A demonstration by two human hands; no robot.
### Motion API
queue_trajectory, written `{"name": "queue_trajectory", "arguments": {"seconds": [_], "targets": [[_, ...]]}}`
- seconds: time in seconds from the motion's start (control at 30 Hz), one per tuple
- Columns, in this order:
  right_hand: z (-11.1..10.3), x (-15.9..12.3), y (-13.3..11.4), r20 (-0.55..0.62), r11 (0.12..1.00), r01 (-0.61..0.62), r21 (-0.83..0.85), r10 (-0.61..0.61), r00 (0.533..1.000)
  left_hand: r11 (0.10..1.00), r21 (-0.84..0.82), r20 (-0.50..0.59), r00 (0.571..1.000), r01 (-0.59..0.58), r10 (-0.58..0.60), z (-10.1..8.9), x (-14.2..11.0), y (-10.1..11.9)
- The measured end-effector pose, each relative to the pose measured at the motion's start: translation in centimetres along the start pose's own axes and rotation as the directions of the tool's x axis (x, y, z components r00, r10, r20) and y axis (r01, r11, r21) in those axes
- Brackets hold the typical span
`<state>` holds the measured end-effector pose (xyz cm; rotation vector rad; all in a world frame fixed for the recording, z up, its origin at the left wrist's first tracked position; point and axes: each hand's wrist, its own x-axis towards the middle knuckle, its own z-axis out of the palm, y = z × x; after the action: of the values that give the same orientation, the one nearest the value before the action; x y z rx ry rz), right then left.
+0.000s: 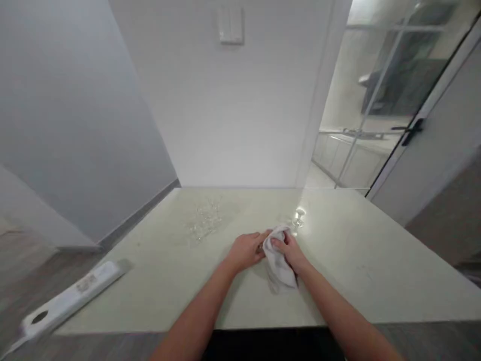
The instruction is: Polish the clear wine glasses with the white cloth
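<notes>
Both my hands meet over the middle of a pale table [356, 260]. A white cloth [278, 265] is bunched between them and trails down toward me. My right hand [291, 250] is closed on the cloth. My left hand [245, 250] is curled against the cloth's left side, and what its fingers grip is hidden. Just beyond my right hand, a clear stemmed glass [299, 217] pokes out of the cloth, with only its round foot and stem showing.
Several clear glasses [206, 220] stand in a faint cluster at the back left of the table. A long white flat box [71, 300] lies off the table's front left corner. A white wall rises behind the table, with a glass door at right.
</notes>
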<state>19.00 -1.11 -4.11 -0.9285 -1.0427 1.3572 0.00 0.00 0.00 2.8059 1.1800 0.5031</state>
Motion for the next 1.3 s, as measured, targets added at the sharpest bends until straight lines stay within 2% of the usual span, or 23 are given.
{"name": "queue_trajectory", "arguments": {"seconds": [0.1, 0.17, 0.23, 0.33, 0.43, 0.5, 0.57, 0.63, 0.73, 0.8, 0.83, 0.9, 1.0, 1.07, 1.1, 1.17, 1.23, 1.3], "targets": [[-0.2, 0.4, 0.4, -0.155, 0.997, -0.040, 0.067, 0.050, 0.987, 0.994, -0.071, -0.145, 0.987, -0.085, 0.074, -0.5, -0.6, -0.3], [-0.3, 0.7, 0.6, -0.218, 0.991, -0.062, 0.119, 0.087, 0.972, 0.987, -0.120, -0.238, 0.968, -0.110, 0.079, -0.6, -1.1, -0.5], [-0.4, 0.8, 0.8, -0.226, 0.986, -0.075, 0.149, 0.108, 0.968, 0.980, -0.180, -0.296, 0.955, -0.087, 0.030, -0.3, -1.5, -0.7], [-0.3, 0.4, 0.7, -0.167, 0.998, -0.040, 0.043, 0.046, 0.985, 0.925, -0.375, -0.286, 0.943, 0.055, -0.172, 0.4, -1.4, -0.9], [-0.1, -0.2, 0.3, -0.067, 0.984, 0.079, -0.163, -0.091, 0.994, 0.767, -0.611, -0.213, 0.893, 0.196, -0.397, 1.0, -0.8, -1.3], [0.1, -0.4, 0.2, -0.012, 0.957, 0.145, -0.252, -0.153, 0.988, 0.679, -0.693, -0.136, 0.882, 0.240, -0.451, 1.2, -0.6, -1.6], [0.1, -0.3, 0.3, -0.027, 0.951, 0.164, -0.263, -0.177, 0.984, 0.662, -0.710, -0.109, 0.892, 0.239, -0.439, 1.1, -0.6, -1.8], [0.0, 0.1, 0.6, -0.099, 0.972, 0.114, -0.205, -0.137, 0.986, 0.732, -0.660, -0.185, 0.907, 0.171, -0.378, 0.8, -0.9, -1.7], [-0.4, 0.6, 1.2, -0.219, 0.996, -0.018, -0.091, -0.002, 0.976, 0.869, -0.494, -0.336, 0.927, -0.025, -0.165, 0.4, -1.4, -1.1], [-0.6, 0.7, 1.4, -0.257, 0.995, -0.064, -0.070, 0.044, 0.965, 0.886, -0.451, -0.357, 0.931, -0.104, -0.072, 0.5, -1.4, -0.8], [-0.6, 0.7, 1.4, -0.268, 0.995, -0.064, -0.081, 0.040, 0.963, 0.878, -0.469, -0.352, 0.932, -0.095, -0.087, 0.7, -1.3, -0.7], [-0.6, 0.4, 1.3, -0.253, 0.990, -0.030, -0.136, -0.005, 0.967, 0.828, -0.561, -0.321, 0.920, 0.006, -0.224, 1.4, -0.9, -1.0], [-0.3, -0.2, 0.8, -0.110, 0.955, 0.105, -0.278, -0.140, 0.984, 0.632, -0.754, -0.195, 0.856, 0.181, -0.478, 2.7, -0.1, -1.9], [-0.1, -0.4, 0.5, -0.002, 0.920, 0.195, -0.340, -0.208, 0.978, 0.508, -0.830, -0.105, 0.830, 0.230, -0.547, 3.2, 0.1, -2.4], [0.0, -0.5, 0.4, 0.037, 0.910, 0.227, -0.346, -0.229, 0.973, 0.483, -0.844, -0.088, 0.830, 0.231, -0.551, 3.2, 0.2, -2.4], [0.1, -0.4, 0.2, 0.048, 0.921, 0.235, -0.311, -0.232, 0.972, 0.530, -0.828, -0.138, 0.848, 0.185, -0.512, 2.9, -0.1, -2.2], [0.1, -0.2, 0.2, -0.053, 0.965, 0.145, -0.218, -0.160, 0.986, 0.664, -0.744, -0.273, 0.873, 0.076, -0.405, 2.2, -0.5, -1.7], [0.1, 0.0, 0.3, -0.179, 0.995, 0.005, -0.104, -0.024, 0.984, 0.786, -0.616, -0.394, 0.885, -0.053, -0.249, 1.7, -0.9, -1.1]]}}
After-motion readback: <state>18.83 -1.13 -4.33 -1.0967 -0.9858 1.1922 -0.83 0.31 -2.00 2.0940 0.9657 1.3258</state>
